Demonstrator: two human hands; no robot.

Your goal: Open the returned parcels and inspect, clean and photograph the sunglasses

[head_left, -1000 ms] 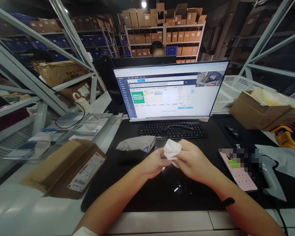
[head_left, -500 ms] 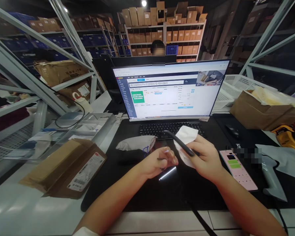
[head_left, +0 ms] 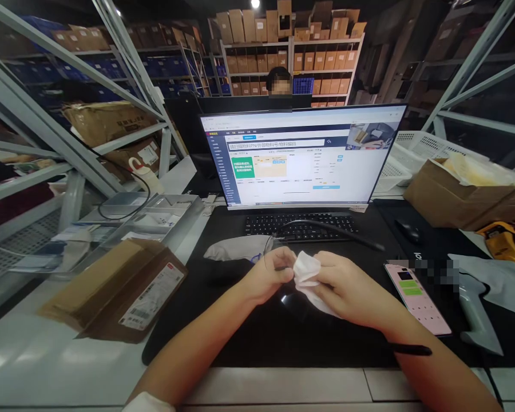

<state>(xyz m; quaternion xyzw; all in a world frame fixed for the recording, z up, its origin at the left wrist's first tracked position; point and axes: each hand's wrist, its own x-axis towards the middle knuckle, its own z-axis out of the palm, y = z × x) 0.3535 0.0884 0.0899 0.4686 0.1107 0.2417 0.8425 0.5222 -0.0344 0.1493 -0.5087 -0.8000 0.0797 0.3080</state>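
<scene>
Above the black desk mat (head_left: 257, 343), just in front of the keyboard (head_left: 302, 227), a soft white cloth (head_left: 305, 273) is bunched into crumpled folds between the person's two hands. The left hand (head_left: 271, 274) is curled narrow, its fingertips pinching the cloth's left edge; whether something small sits inside the pinch cannot be told. The right hand (head_left: 347, 289) is closed around the cloth from the right and below, with a loose flap hanging under the palm. A thin black cable (head_left: 339, 230) arcs across the keyboard's front edge toward the right. Just behind the left hand lies a limp grey fabric pouch (head_left: 240, 249) with a blue drawstring. To the right of the hands a pink phone (head_left: 418, 297) rests flat on the mat, and beside it a grey handheld scanner (head_left: 476, 312). A black mouse (head_left: 407, 232) sits farther back. The wide monitor (head_left: 302, 157) stands upright behind the keyboard, its screen bright. At the left, a flattened cardboard box (head_left: 115, 292) with a printed label lies on the pale tabletop, near a clear plastic tray (head_left: 154, 214). At the right, an open brown carton (head_left: 459, 197) holds crinkled pale wrapping. Another person (head_left: 278, 83) sits beyond the monitor, before shelves of boxes.
</scene>
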